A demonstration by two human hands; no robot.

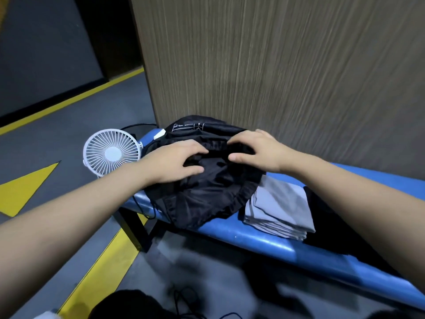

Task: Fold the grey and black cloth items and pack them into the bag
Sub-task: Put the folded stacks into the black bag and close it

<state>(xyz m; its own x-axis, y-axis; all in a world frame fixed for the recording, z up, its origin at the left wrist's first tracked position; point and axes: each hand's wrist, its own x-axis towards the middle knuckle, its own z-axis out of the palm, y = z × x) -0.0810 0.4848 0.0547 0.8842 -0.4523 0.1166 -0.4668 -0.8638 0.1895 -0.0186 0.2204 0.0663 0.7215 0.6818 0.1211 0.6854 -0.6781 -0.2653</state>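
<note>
Partly sunk in dark folds, the curled fingers [195,150] of the left hand [171,165] and right hand [257,149] pinch the gathered rim of the black bag [207,194] on the blue surface [253,237]. Folded grey cloths [278,208] lie just beside it. The right forearm covers part of a black cloth [322,226] beyond.

Dim indoor light, soft shadows, motion blur throughout, wide-angle bending at edges

My left hand [174,162] and right hand [255,149] grip rim of black fabric drawstring bag [207,194] on blue padded bench [253,236]. Just beside bag: folded grey cloth stack [278,208]. At bench end: white round fan [112,151].
</note>
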